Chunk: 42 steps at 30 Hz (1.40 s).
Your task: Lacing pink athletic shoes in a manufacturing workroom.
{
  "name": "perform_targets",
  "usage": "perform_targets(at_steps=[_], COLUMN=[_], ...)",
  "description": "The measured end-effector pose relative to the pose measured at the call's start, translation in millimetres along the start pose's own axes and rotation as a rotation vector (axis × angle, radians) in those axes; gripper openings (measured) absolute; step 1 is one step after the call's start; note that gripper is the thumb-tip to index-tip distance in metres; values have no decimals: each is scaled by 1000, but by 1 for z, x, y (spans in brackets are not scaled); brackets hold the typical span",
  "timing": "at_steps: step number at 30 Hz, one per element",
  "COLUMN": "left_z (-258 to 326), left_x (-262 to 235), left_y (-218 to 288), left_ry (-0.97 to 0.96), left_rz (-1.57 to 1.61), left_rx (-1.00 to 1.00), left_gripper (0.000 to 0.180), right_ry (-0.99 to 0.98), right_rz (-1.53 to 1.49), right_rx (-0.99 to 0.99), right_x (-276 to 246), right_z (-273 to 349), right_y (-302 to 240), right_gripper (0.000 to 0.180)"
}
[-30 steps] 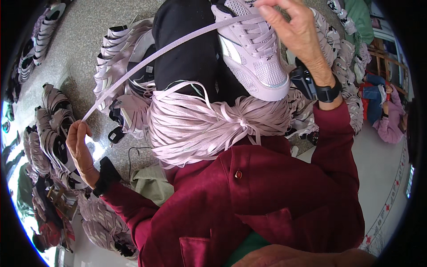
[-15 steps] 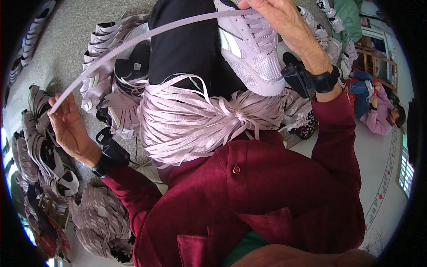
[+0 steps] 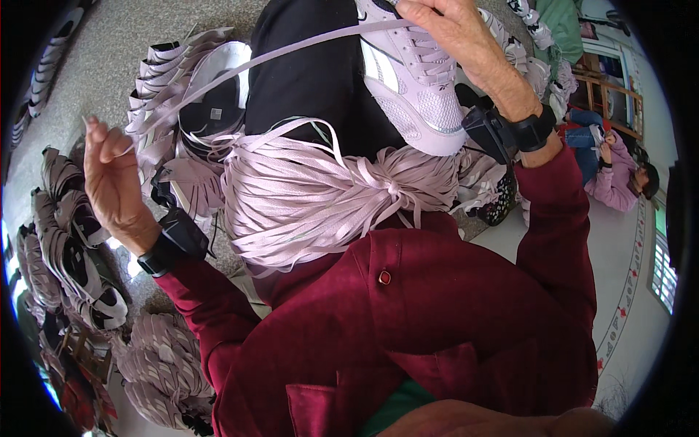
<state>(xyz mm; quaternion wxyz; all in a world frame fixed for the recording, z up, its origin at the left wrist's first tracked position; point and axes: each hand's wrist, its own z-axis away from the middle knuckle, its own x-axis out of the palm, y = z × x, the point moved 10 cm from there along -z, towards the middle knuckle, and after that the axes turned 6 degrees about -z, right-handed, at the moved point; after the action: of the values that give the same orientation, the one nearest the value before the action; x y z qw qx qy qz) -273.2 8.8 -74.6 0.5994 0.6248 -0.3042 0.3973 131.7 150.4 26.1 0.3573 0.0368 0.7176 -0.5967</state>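
Note:
A long pale pink shoelace (image 3: pixel 291 49) runs in a slack curve between my two hands. Its far-left end is in my left hand (image 3: pixel 116 182), with the fingers curled in and a tip poking up past them. At the upper right, my right hand (image 3: pixel 466 47) pinches the lace at the collar of a pale pink sneaker (image 3: pixel 422 109). The sneaker lies on my black-clad lap, toe toward me, with laces threaded across its front. A thick bundle of pink laces (image 3: pixel 291 193), knotted near its right side, rests across my lap.
Several stacked sneakers (image 3: pixel 156 95) stand on the grey floor (image 3: pixel 145 29) to the left, with more shoes (image 3: pixel 65 247) farther out. A heap of shoe uppers (image 3: pixel 164 360) lies at the lower left. On the right, another person (image 3: pixel 615 175) sits near a wooden frame (image 3: pixel 619 105).
My left hand has turned and its fingers have curled in around the lace. The lace's left stretch has swung inward and sags lower. My right hand stays by the sneaker.

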Motion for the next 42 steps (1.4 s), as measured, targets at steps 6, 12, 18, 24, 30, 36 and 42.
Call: perform_targets(at_steps=[6,12,18,24,30,36,42], left_z=[-30,-58,-61,-59,-67,-72,-77], left_x=[97,184,205,207,192,192,197], left_y=[-89,-164,-189,-189,-200,-203,-205], left_ry=[-45,-297,-418,-412,-365,-375,-370], left_rz=[-650,-1320,-1479,-1537,-1556,-1590,-1599], left_rx=[-35,137,181,259,214,220,188], left_gripper=[18,18,16,17,19,20,19], right_ry=[-124,-230,-120,-155,-184,-182,-192], right_rz=[-76,-119,-314,-127,-147,-180,-139], right_rx=[88,111,214,112,158,115,85], right_x=[2,16,6,10,11,12,11], right_z=[-4,0,8,5,4,5,4], right_y=[13,15,21,12,13,12,12], right_gripper=[19,9,9,7,8,5,5])
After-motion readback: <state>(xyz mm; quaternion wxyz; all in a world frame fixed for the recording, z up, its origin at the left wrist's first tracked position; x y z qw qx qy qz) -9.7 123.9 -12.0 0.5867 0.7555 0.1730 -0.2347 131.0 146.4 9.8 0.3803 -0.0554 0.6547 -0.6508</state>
